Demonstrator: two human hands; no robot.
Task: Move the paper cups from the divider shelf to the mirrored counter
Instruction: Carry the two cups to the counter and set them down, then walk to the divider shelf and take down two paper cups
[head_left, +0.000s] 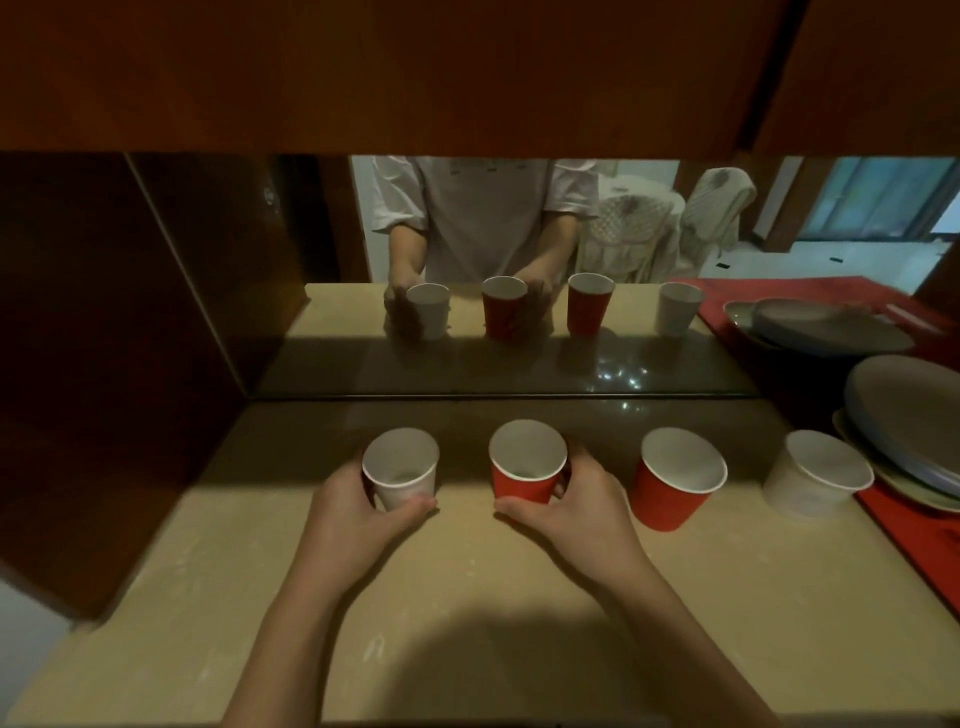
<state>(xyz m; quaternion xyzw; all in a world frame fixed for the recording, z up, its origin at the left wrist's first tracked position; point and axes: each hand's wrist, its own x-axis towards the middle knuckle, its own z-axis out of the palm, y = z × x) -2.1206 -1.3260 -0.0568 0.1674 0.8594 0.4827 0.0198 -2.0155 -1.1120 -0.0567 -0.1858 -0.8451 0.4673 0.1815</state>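
Observation:
Several paper cups stand upright in a row on the beige counter (467, 597) in front of the mirror (363, 364). My left hand (353, 514) grips the leftmost white cup (402, 470), thumb on its near side. My right hand (576, 509) holds a red cup (524, 467), fingers curled round its right side. To the right stand another red cup (675, 483) and a white cup (813, 478), both untouched. The mirror repeats the cups and both hands.
Stacked grey plates (909, 415) lie on a red cloth (919, 535) at the right edge, close to the rightmost white cup. A dark wooden panel (104, 364) walls the left side. A wooden cabinet (415, 73) hangs low overhead.

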